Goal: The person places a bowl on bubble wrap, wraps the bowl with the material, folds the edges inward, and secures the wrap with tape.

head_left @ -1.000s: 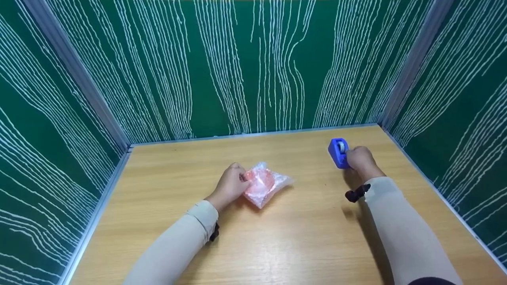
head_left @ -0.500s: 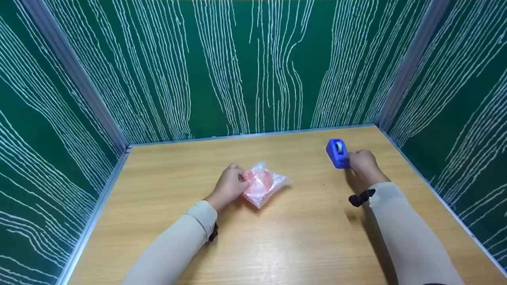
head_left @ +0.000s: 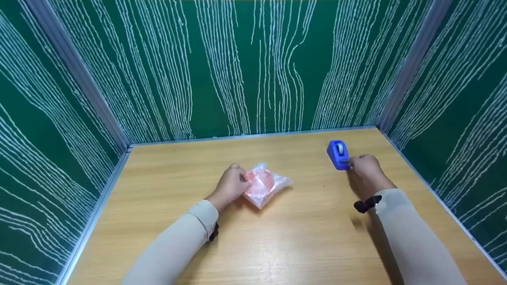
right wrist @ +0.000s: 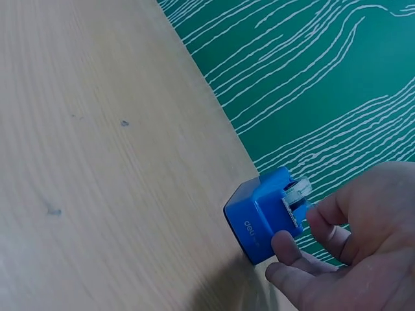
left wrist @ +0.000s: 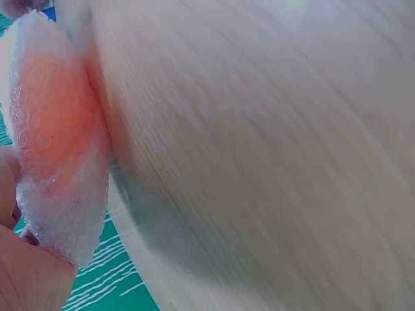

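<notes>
My left hand [head_left: 229, 184] pinches the left edge of a bubble-wrap packet [head_left: 259, 186] with something round and orange-pink inside. In the left wrist view the packet [left wrist: 58, 129] stands tilted on its edge, close over the wood, thumb and fingers on its near side. Farther right, a blue tape dispenser [head_left: 338, 155] sits on the table. My right hand [head_left: 366, 168] is at its front end, fingers curled at the cutter. The right wrist view shows the clear tape roll [right wrist: 298, 191] in the dispenser, with fingertips [right wrist: 284, 245] right at the cutting edge; the tape between them barely shows.
The wooden table [head_left: 277, 245] has a metal edge strip along its back and sides. Green panels [head_left: 222, 71] with white wavy lines stand behind it and on both sides. A black strapped device [head_left: 368, 204] sits at the right cuff.
My right hand has drawn back a little to the right and toward me from the dispenser, which stays in place. The left hand and the bubble-wrap packet have not moved.
</notes>
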The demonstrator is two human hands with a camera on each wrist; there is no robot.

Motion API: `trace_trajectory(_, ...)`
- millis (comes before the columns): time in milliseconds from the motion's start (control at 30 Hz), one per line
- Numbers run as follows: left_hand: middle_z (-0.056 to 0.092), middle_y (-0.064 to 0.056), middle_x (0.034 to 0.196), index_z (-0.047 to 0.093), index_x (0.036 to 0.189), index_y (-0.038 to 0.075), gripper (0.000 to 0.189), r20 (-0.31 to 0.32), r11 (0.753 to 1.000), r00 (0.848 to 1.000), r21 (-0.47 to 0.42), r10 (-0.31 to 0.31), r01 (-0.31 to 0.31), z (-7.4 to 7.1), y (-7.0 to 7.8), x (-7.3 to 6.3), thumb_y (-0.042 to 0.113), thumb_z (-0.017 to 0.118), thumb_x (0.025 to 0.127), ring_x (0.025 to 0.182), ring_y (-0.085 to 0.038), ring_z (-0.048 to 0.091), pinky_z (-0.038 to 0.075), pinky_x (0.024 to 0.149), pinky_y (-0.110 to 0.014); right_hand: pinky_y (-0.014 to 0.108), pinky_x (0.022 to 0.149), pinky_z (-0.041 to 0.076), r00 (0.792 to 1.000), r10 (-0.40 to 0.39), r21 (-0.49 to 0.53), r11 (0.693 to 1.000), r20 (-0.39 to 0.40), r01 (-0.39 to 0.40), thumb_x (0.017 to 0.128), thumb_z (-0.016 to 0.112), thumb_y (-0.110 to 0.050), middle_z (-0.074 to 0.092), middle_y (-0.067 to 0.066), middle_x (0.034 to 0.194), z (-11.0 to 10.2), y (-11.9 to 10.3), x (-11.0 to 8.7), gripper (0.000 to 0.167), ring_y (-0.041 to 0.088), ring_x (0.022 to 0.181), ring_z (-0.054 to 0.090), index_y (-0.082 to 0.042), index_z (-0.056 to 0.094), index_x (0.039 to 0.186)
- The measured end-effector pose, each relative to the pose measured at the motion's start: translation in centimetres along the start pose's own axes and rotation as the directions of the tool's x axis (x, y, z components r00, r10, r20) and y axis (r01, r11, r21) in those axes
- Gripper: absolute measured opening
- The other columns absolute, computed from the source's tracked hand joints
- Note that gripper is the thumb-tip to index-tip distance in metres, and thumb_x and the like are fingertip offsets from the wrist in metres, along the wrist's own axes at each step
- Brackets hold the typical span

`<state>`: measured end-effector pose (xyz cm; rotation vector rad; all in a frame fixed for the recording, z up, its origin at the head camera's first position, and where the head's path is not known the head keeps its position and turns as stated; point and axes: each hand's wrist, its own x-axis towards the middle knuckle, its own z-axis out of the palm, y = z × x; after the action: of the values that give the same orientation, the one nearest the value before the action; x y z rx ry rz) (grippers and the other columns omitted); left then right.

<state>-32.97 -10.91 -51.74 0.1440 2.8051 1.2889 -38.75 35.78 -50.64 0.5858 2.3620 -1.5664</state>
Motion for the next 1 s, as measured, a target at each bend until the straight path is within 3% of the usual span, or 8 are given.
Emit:
trace_trajectory(233,0.060,-0.004,0.122,0.073,0.103,0.013,0.013,-0.004,0.999,0.999,0.002,-0.036,0.036,0.0,0.1,-0.1,0.007,0.084,0.102,0.113,-0.023,0.063,0.064,0.101,-0.034,0.068,0.143,0.013,0.999,0.032,-0.025,0.999,0.013,-0.032,0.120,0.037,-0.026,0.017,0.030,0.187,0.0,0.0,-0.4,0.074,0.047,0.173,0.022,0.005,0.005,0.179)
trace_trajectory(333,0.059,-0.004,0.122,0.073,0.104,0.013,0.012,0.001,1.000,1.000,-0.007,-0.030,0.030,0.0,0.2,-0.2,0.007,0.084,0.102,0.113,-0.023,0.063,0.064,0.101,-0.034,0.068,0.142,0.018,0.999,0.037,-0.048,0.998,0.007,-0.036,0.120,0.037,-0.025,0.019,0.032,0.186,-0.1,0.0,-0.7,0.073,0.049,0.170,0.026,0.007,0.006,0.178)
trace_trajectory(400,0.060,-0.006,0.121,0.074,0.101,0.010,0.010,-0.003,1.000,1.000,0.012,0.003,-0.003,0.0,0.2,-0.1,0.006,0.083,0.101,0.112,-0.024,0.062,0.063,0.100,-0.035,0.063,0.139,0.030,1.000,0.028,-0.095,0.995,0.007,-0.027,0.119,0.038,-0.024,0.036,0.035,0.176,-0.2,0.1,-0.8,0.067,0.048,0.160,0.040,0.009,0.021,0.175)
trace_trajectory(467,0.061,-0.006,0.120,0.075,0.097,0.009,0.009,-0.008,0.999,1.000,0.031,0.026,-0.025,0.0,0.2,-0.1,0.005,0.083,0.099,0.111,-0.024,0.062,0.061,0.099,-0.035,0.064,0.134,0.035,1.000,0.023,-0.129,0.991,0.018,-0.020,0.117,0.041,-0.023,0.048,0.033,0.160,-0.2,0.2,-1.0,0.061,0.046,0.148,0.046,0.011,0.033,0.167)
trace_trajectory(567,0.061,-0.006,0.119,0.077,0.094,0.009,0.009,-0.012,0.998,0.999,0.047,0.033,-0.033,0.1,0.1,-0.1,0.005,0.084,0.098,0.110,-0.024,0.061,0.060,0.099,-0.035,0.067,0.128,0.032,0.998,0.037,-0.178,0.984,0.056,-0.026,0.116,0.043,-0.023,0.051,0.024,0.143,-0.3,0.4,-0.9,0.051,0.042,0.136,0.046,0.008,0.045,0.156)
trace_trajectory(633,0.060,-0.005,0.120,0.077,0.096,0.010,0.008,-0.007,0.999,1.000,0.037,0.018,-0.017,0.2,0.1,-0.1,0.005,0.084,0.099,0.111,-0.023,0.061,0.061,0.100,-0.035,0.071,0.131,0.026,0.995,0.052,-0.180,0.983,0.084,-0.036,0.117,0.043,-0.023,0.050,0.023,0.148,-0.2,0.6,-0.8,0.052,0.042,0.140,0.044,0.008,0.043,0.159)
trace_trajectory(833,0.060,-0.006,0.122,0.078,0.100,0.008,0.005,-0.006,0.999,1.000,0.032,0.013,-0.013,0.2,0.2,-0.1,0.005,0.082,0.100,0.112,-0.024,0.062,0.062,0.100,-0.035,0.071,0.135,0.023,0.991,0.079,-0.131,0.989,0.111,-0.064,0.120,0.042,-0.022,0.045,0.026,0.163,-0.2,1.0,0.0,0.057,0.044,0.147,0.042,0.008,0.033,0.168)
trace_trajectory(1000,0.060,-0.005,0.121,0.077,0.098,0.009,0.007,-0.007,0.999,1.000,0.031,0.008,-0.008,0.2,0.3,-0.1,0.004,0.082,0.100,0.112,-0.024,0.062,0.062,0.099,-0.035,0.064,0.131,0.033,0.993,0.060,-0.177,0.983,0.099,-0.042,0.121,0.043,-0.021,0.049,0.025,0.153,0.0,1.1,0.8,0.054,0.043,0.142,0.046,0.010,0.037,0.164)
